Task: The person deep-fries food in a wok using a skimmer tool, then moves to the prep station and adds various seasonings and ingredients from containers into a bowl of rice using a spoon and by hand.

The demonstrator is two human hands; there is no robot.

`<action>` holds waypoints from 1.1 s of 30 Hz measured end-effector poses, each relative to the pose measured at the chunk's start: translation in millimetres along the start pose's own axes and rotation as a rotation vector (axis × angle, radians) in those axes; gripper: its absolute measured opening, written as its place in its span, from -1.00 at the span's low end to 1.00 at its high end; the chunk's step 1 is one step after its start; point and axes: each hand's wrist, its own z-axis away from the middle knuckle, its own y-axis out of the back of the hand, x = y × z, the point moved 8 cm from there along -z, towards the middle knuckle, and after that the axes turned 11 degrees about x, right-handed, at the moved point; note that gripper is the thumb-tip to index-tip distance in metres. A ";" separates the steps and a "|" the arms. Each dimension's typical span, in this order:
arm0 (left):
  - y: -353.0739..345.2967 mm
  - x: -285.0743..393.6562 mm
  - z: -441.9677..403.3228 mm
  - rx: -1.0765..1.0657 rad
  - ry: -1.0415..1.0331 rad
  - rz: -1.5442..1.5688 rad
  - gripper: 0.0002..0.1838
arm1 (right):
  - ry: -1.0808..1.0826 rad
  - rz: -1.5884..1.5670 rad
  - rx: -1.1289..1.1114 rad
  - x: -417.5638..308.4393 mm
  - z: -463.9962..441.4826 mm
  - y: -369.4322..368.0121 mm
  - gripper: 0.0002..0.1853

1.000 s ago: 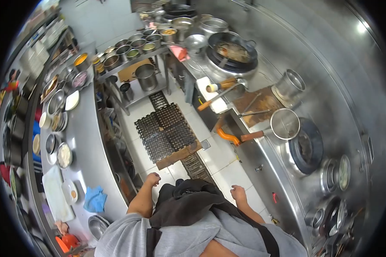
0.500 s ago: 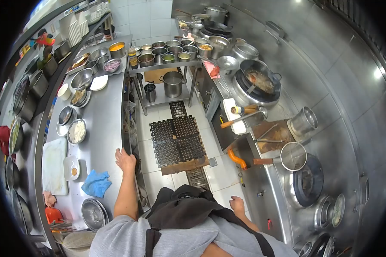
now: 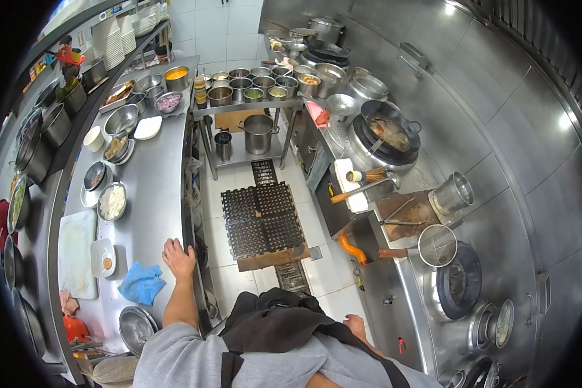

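Observation:
My left hand (image 3: 178, 258) rests on the right edge of the steel counter (image 3: 155, 194), fingers apart and nothing in them. Beside it lie a crumpled blue cloth (image 3: 141, 283) and a white dish (image 3: 103, 248) with a small brownish item inside. A bowl of white food (image 3: 112, 202) stands farther up the counter. My right hand (image 3: 355, 325) hangs low beside my dark apron (image 3: 271, 330), near the stove front and apart from it. Its fingers are mostly hidden, and nothing shows in it.
A white cutting board (image 3: 79, 253) lies at the left. Metal pots of ingredients (image 3: 240, 86) fill the far table. On the right stand a wok with liquid and food (image 3: 389, 134), a ladle (image 3: 362, 189) and a wooden-handled strainer (image 3: 438, 246). Black perforated mats (image 3: 262, 220) cover part of the floor.
The view has shifted slightly. My left hand has come down and a little left onto the counter edge. My right hand sits slightly lower in view.

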 end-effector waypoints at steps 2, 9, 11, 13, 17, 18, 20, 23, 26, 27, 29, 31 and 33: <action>1.0 2.7 1.0 0.017 -0.007 0.006 -0.49 | -0.012 0.029 0.005 0.2 3.2 3.7 -0.62; 5.4 2.0 -0.8 0.031 -0.009 0.012 -0.53 | -0.008 -0.007 -0.013 -37.0 -2.4 8.5 -0.62; 4.9 1.7 -0.9 0.025 -0.006 0.009 -0.53 | -0.002 -0.018 -0.017 -44.2 -2.7 6.9 -0.62; 4.1 0.8 -0.9 0.019 0.000 0.007 -0.53 | 0.055 -0.048 0.003 -51.7 -6.0 4.8 -0.63; 6.2 0.7 -0.4 0.043 -0.012 0.006 -0.53 | 0.057 -0.050 0.011 -63.5 -4.6 15.9 -0.64; 6.0 0.4 -0.6 0.039 -0.007 0.012 -0.54 | 0.042 -0.035 0.010 -62.7 -4.6 18.1 -0.64; 5.2 -0.4 -0.5 0.038 -0.001 0.014 -0.54 | 0.029 -0.018 0.006 -60.2 -6.1 19.9 -0.64; 5.6 -0.1 -0.8 0.034 0.001 0.010 -0.55 | 0.039 0.009 0.007 -53.2 -6.7 18.1 -0.63; 4.9 1.0 -1.0 0.025 0.000 0.002 -0.55 | 0.011 -0.009 -0.001 -48.1 -3.9 14.1 -0.63; 4.1 0.9 -1.3 0.021 0.005 0.000 -0.56 | 0.003 -0.008 -0.003 -49.2 -2.2 14.4 -0.63; 5.2 2.6 -1.8 0.018 0.002 -0.003 -0.56 | -0.002 -0.009 -0.015 -51.7 0.3 12.0 -0.63; 4.2 1.2 -1.1 0.023 -0.005 -0.003 -0.55 | -0.003 -0.004 -0.018 -51.8 1.7 9.1 -0.63; 4.5 1.2 -1.3 0.026 -0.008 -0.004 -0.55 | 0.014 -0.003 -0.026 -54.3 1.7 6.7 -0.64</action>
